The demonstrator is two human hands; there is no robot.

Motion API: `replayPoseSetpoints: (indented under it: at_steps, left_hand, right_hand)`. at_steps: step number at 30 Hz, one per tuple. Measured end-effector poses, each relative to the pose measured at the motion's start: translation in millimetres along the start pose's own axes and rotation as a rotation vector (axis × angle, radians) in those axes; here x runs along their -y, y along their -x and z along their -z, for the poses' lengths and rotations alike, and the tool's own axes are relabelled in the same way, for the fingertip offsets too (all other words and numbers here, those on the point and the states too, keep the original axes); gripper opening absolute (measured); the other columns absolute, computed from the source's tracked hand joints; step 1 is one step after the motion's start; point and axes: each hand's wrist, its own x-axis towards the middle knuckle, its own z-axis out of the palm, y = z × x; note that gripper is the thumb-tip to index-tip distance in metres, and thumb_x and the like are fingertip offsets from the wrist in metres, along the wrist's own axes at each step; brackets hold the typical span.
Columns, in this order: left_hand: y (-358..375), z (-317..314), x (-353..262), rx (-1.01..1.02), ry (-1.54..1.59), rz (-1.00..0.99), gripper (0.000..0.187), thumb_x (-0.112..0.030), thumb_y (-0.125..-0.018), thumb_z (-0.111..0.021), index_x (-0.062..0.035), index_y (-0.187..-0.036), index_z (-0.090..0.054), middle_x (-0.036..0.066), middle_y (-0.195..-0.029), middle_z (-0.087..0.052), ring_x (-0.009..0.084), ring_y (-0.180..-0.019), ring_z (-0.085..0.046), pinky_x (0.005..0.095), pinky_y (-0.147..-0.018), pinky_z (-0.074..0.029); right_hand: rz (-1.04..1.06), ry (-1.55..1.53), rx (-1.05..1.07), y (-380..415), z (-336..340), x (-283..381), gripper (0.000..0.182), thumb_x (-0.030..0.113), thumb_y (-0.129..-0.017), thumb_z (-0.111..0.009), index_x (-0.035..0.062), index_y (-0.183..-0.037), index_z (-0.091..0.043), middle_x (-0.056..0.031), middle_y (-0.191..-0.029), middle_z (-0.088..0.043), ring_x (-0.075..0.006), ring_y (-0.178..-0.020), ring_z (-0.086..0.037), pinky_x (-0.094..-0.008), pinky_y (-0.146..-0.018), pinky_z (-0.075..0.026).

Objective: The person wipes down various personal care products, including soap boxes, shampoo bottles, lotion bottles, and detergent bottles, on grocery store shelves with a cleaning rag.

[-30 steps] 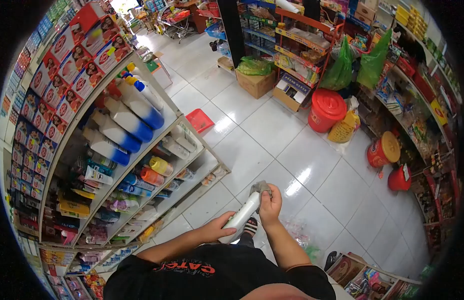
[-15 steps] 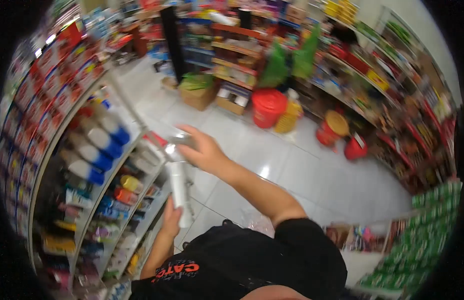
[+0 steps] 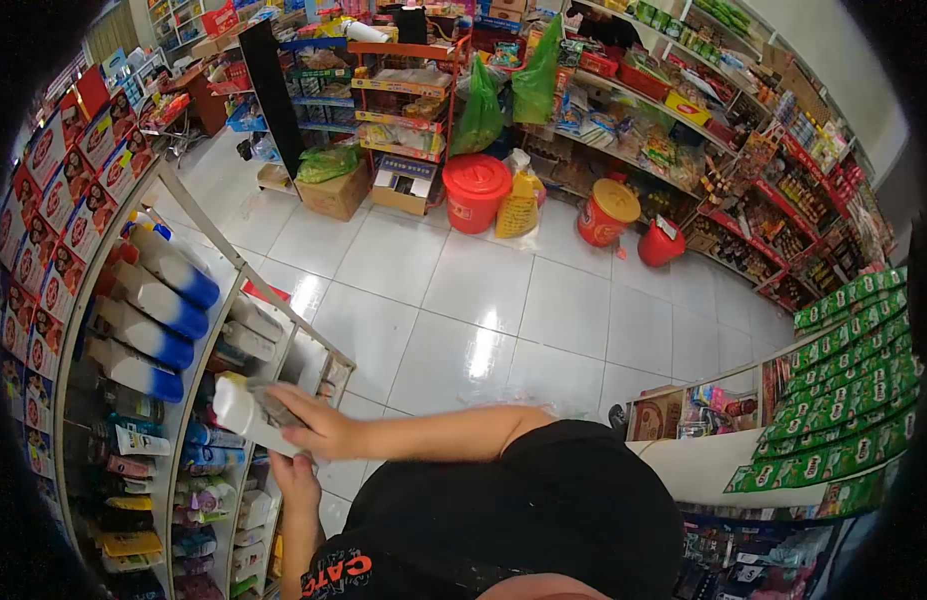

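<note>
A white bottle point(image 3: 245, 412) is tilted in front of the shelf at the left, its wide end pointing up and left. My left hand point(image 3: 299, 482) is closed round its lower end, with some fingers hidden behind it. My right hand point(image 3: 323, 428) lies across the bottle's side, fingers bent over a crumpled grey thing that looks like a cloth point(image 3: 275, 404), pressed to the bottle. Just beyond the hands, white bottles with blue ends point(image 3: 148, 318) lie in a row on the shelf point(image 3: 198, 385), above tubes and packets.
Red boxes point(image 3: 83, 225) line the far left shelf. A red lidded bucket point(image 3: 477, 195), a yellow bag point(image 3: 520, 200) and a cardboard box point(image 3: 333, 192) stand on the tiled floor point(image 3: 463, 290). Green sachet strips point(image 3: 833, 370) hang at the right.
The bottle and both hands have moved left, closer to the shelf. My right hand has come down from above the bottle onto its side. The view has turned and sharpened.
</note>
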Motion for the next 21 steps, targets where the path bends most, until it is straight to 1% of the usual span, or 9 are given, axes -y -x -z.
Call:
replayPoseSetpoints:
  at_steps: [3, 4, 7, 8, 11, 14, 15, 17, 21]
  left_hand:
    - [-3.2, -11.9, -17.8, 0.004, 0.178, 0.039, 0.065, -0.038, -0.083, -0.055, 0.0044, -0.124, -0.029, 0.012, -0.120, -0.040, 0.0205, -0.107, -0.043, 0.0318, -0.089, -0.036]
    - [-2.2, -10.0, -12.9, -0.048, 0.002, 0.060, 0.046, -0.025, -0.081, -0.058, 0.0046, -0.113, -0.043, 0.011, -0.107, -0.049, 0.0193, -0.096, -0.049, 0.0307, -0.082, -0.040]
    - [-14.0, -12.8, -40.3, 0.191, -0.311, 0.147, 0.026, -0.016, -0.078, -0.060, 0.0035, -0.094, -0.052, 0.011, -0.092, -0.057, 0.0172, -0.080, -0.053, 0.0282, -0.070, -0.042]
    - [-19.4, -19.6, -62.5, 0.245, -0.546, 0.149, 0.022, -0.014, -0.072, -0.066, 0.0033, -0.079, -0.055, 0.011, -0.073, -0.057, 0.0172, -0.066, -0.053, 0.0286, -0.060, -0.041]
    - [-24.1, -23.4, -72.3, 0.377, -0.461, 0.259, 0.023, -0.017, -0.071, -0.066, 0.0023, -0.078, -0.057, 0.014, -0.070, -0.055, 0.0229, -0.065, -0.054, 0.0303, -0.060, -0.042]
    - [-40.5, -12.9, -75.4, 0.174, -0.727, -0.154, 0.023, -0.017, -0.072, -0.066, 0.0035, -0.076, -0.056, 0.015, -0.072, -0.054, 0.0245, -0.067, -0.051, 0.0296, -0.062, -0.042]
    - [-48.3, 3.7, -69.5, 0.129, -0.753, -0.077, 0.020, -0.013, -0.075, -0.063, 0.0034, -0.084, -0.056, 0.011, -0.074, -0.053, 0.0203, -0.067, -0.049, 0.0285, -0.063, -0.042]
    - [-60.8, 13.1, -98.9, -0.069, -0.185, 0.031, 0.039, -0.009, -0.079, -0.056, -0.0010, -0.117, -0.046, 0.002, -0.083, -0.047, 0.0101, -0.070, -0.047, 0.0234, -0.060, -0.042]
    - [-64.9, 43.2, -116.5, -0.042, 0.235, -0.110, 0.075, -0.044, -0.074, -0.063, -0.0026, -0.127, -0.031, 0.009, -0.106, -0.049, 0.0160, -0.085, -0.054, 0.0248, -0.063, -0.046]
  right_hand:
    - [-0.166, -0.064, 0.013, 26.5, -13.4, -7.7, 0.067, 0.023, -0.078, -0.057, 0.0020, -0.132, -0.023, -0.0207, -0.129, -0.030, -0.0335, -0.119, -0.033, -0.0356, -0.099, -0.024]
    - [-0.180, -0.069, 0.042, 29.5, -4.3, -5.1, 0.070, 0.024, -0.078, -0.058, 0.0012, -0.132, -0.021, -0.0211, -0.130, -0.029, -0.0334, -0.120, -0.032, -0.0360, -0.099, -0.024]
    - [-0.295, -0.024, 0.093, 39.4, 16.0, -6.8, 0.082, 0.031, -0.071, -0.066, 0.0007, -0.132, -0.020, -0.0218, -0.125, -0.036, -0.0319, -0.117, -0.037, -0.0347, -0.096, -0.029]
    - [-0.324, -0.016, 0.119, 39.7, 25.3, -3.4, 0.084, 0.032, -0.069, -0.067, 0.0007, -0.131, -0.021, -0.0215, -0.124, -0.039, -0.0317, -0.115, -0.040, -0.0342, -0.094, -0.031]
    - [-0.369, 0.085, 0.170, 29.5, 37.8, -1.0, 0.088, 0.035, -0.059, -0.072, -0.0004, -0.127, -0.028, -0.0214, -0.115, -0.047, -0.0323, -0.106, -0.048, -0.0331, -0.088, -0.038]
    - [-0.338, 0.152, 0.191, -13.1, 44.4, 18.5, 0.086, 0.033, -0.055, -0.072, 0.0000, -0.124, -0.033, -0.0217, -0.108, -0.052, -0.0318, -0.101, -0.052, -0.0345, -0.085, -0.041]
    - [-0.304, 0.167, 0.184, -35.3, 47.8, 29.1, 0.085, 0.032, -0.054, -0.071, 0.0008, -0.124, -0.034, -0.0211, -0.106, -0.053, -0.0317, -0.099, -0.052, -0.0350, -0.083, -0.041]
    - [-0.189, 0.193, 0.166, -73.2, 53.2, 60.4, 0.083, 0.030, -0.055, -0.071, 0.0026, -0.124, -0.034, -0.0197, -0.107, -0.052, -0.0321, -0.096, -0.053, -0.0358, -0.081, -0.042]
    - [0.111, 0.351, 0.278, -84.0, 45.4, 82.9, 0.081, 0.030, -0.056, -0.071, 0.0072, -0.125, -0.036, -0.0190, -0.108, -0.050, -0.0333, -0.091, -0.054, -0.0373, -0.077, -0.044]
